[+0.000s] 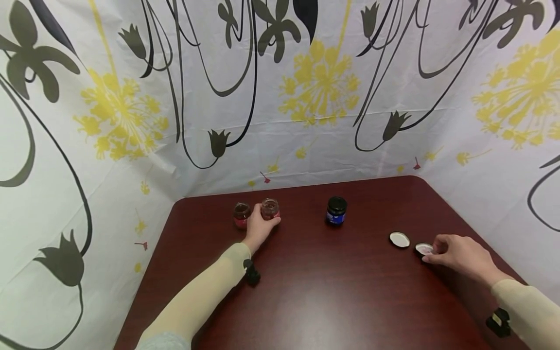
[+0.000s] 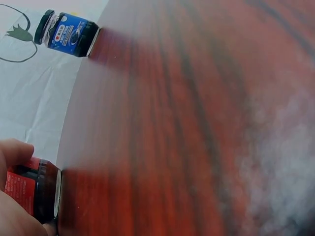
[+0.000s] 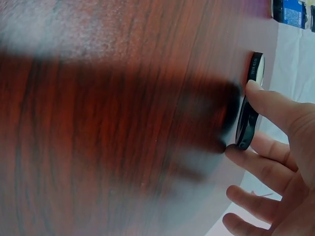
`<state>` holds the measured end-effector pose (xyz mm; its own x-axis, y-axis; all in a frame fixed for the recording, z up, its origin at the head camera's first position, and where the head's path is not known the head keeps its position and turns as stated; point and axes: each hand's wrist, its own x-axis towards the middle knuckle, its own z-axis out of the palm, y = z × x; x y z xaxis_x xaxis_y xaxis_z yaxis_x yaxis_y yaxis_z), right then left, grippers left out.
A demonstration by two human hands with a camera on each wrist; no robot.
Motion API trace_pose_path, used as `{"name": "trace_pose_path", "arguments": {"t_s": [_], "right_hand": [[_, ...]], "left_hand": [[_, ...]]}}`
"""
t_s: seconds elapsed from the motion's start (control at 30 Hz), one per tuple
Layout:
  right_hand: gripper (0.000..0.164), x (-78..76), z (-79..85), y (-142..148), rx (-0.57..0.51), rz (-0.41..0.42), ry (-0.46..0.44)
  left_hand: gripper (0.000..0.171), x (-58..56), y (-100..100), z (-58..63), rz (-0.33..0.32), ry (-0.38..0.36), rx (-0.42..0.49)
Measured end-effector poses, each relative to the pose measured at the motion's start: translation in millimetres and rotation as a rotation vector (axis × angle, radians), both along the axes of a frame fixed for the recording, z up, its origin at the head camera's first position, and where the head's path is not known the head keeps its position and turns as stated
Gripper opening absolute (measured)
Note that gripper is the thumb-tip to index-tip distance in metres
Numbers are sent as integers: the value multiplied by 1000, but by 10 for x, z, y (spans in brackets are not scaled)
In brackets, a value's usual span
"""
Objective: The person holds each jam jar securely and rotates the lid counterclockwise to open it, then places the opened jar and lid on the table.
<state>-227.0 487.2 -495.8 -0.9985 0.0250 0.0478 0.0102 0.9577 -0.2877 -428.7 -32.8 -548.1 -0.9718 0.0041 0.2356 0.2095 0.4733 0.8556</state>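
My left hand [image 1: 260,227] grips a small glass jar with a red label [image 1: 271,209] near the back left of the table; its top is uncovered. In the left wrist view this jar [image 2: 23,192] stands on the wood, partly covered by the fingers. Just left of it is a second uncovered red-labelled jar [image 1: 241,216]. At the right, my right hand [image 1: 464,255] pinches a dark lid [image 3: 247,124] by its rim between thumb and finger. The lid's pale inner side faces up. Beside it another lid [image 1: 399,239] lies with its white inside upward.
A blue-labelled jar with a dark lid [image 1: 336,211] stands at the back middle, between the two hands. The dark red wooden table [image 1: 332,287] ends at a floral cloth [image 1: 280,131] hanging behind and along both sides.
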Motion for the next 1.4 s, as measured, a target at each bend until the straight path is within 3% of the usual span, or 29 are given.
{"name": "trace_pose_path", "arguments": {"t_s": [0.27, 0.5, 0.6, 1.03, 1.4], "right_hand": [[48, -10, -12, -10, -9, 21, 38], [76, -15, -29, -2, -6, 43, 25], [80, -4, -30, -7, 4, 51, 18], [69, -5, -47, -7, 72, 85, 60], [71, 17, -40, -17, 55, 83, 47]], "left_hand": [[57, 4, -17, 0, -6, -6, 5], [57, 9, -15, 6, -7, -8, -9], [57, 10, -16, 10, -4, -2, -16], [62, 53, -10, 17, -2, -4, -33], [65, 77, -40, 42, 3, -1, -68]]}}
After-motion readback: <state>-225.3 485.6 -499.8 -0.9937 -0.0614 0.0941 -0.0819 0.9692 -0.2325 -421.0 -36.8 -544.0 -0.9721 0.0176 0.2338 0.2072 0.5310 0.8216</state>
